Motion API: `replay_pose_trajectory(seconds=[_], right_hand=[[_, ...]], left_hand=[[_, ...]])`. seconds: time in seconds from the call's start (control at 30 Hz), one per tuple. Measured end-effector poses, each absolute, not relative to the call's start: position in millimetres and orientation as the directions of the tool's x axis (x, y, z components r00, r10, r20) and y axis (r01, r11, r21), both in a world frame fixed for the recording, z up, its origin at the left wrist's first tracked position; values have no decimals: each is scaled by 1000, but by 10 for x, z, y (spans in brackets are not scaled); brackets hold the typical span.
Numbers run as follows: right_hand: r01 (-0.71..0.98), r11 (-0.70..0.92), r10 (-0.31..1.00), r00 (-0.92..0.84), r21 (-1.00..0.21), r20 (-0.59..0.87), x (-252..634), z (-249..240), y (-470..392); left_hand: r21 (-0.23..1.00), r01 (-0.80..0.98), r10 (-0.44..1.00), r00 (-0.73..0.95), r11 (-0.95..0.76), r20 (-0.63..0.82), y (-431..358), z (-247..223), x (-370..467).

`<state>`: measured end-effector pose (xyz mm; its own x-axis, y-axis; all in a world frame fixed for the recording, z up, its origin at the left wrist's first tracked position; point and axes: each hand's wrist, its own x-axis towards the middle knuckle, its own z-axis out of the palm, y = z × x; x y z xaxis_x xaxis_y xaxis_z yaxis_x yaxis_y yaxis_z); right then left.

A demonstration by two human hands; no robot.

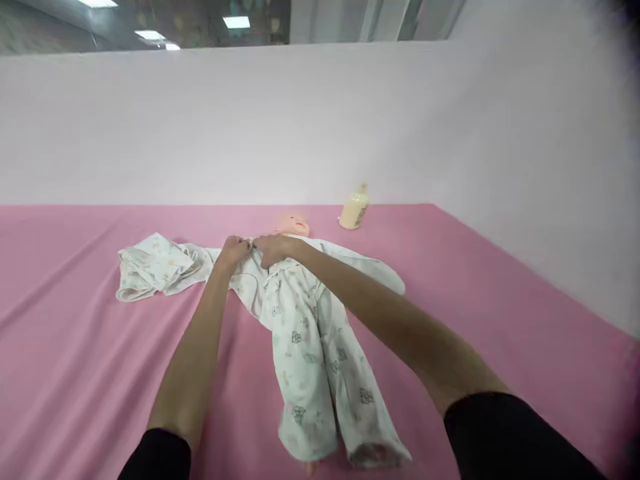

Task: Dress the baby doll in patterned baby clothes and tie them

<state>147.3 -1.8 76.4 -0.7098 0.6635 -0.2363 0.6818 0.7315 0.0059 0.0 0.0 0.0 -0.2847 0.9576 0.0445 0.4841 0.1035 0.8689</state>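
Two-handed pinch on shirt (247,288), left and nearside of doll's head (293,225)
Gripping it in closed fingers of left hand (235,253) and right hand (273,250). Best to work light and level, keeping pants (300,353) nearside of head untugged.

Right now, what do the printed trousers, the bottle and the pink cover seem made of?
Printed trousers: probably soft, matt cotton, judging by creases and drape. Bottle: likely smooth plastic, from its faint sheen; glass isn't ruled out. Pink cover: apparently cloth, matt, with long soft folds.
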Motion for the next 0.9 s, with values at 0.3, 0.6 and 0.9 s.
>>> replay_pose_trajectory(seconds=[0.3, 0.6, 0.9], right_hand=[[674, 720, 686, -727, 166, -28, 1420, 474, 86], [684, 702, 703, -711, 198, -38, 1456, 478, 119], [675, 724, 687, -724, 143, -63, 1480, 559, 111]], left_hand=[[792, 605, 947, -295, 81, 128, -147, 87, 96], [671, 737, 992, -122, 79, 18, -366, 313, -2], [782, 624, 991, -105, -4, 88, -347, 240, -93]])
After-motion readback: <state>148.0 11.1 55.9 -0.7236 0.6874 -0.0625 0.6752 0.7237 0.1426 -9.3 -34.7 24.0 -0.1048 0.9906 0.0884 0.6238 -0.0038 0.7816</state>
